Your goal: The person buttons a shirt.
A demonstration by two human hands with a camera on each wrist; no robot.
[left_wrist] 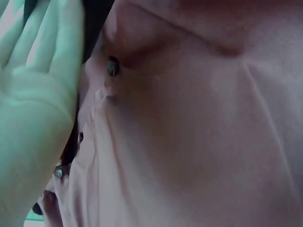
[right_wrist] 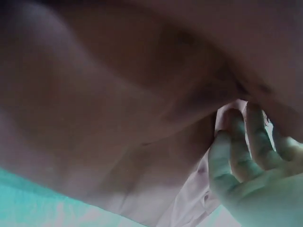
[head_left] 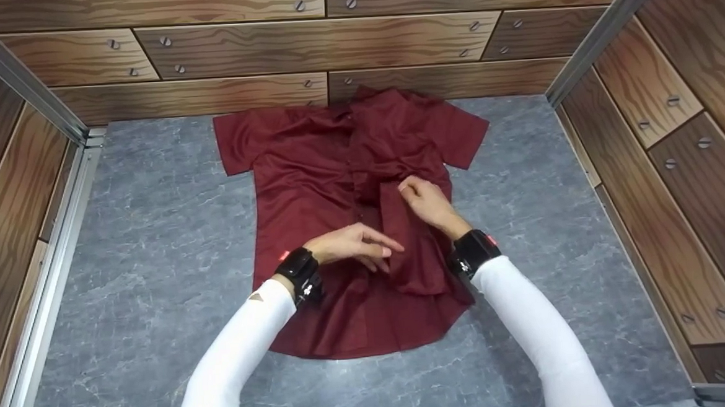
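A dark red short-sleeved shirt (head_left: 300,200) lies spread with its collar end toward the back wall. My right hand (head_left: 427,203) grips the front edge of the right-hand panel, which is folded outward over itself. Curled fingers (right_wrist: 236,156) show against the cloth in the right wrist view. Over the middle of the shirt, my left hand (head_left: 352,244) has its fingers extended, the tips close to the folded panel. The left wrist view shows that hand's straight fingers beside the button edge, with dark buttons (left_wrist: 112,66) on it.
Beneath the shirt is a grey marbled surface (head_left: 159,239). Wood-patterned walls (head_left: 403,40) stand at the back and both sides, with metal rails (head_left: 60,244) along the left. The shirt's collar end reaches the back wall.
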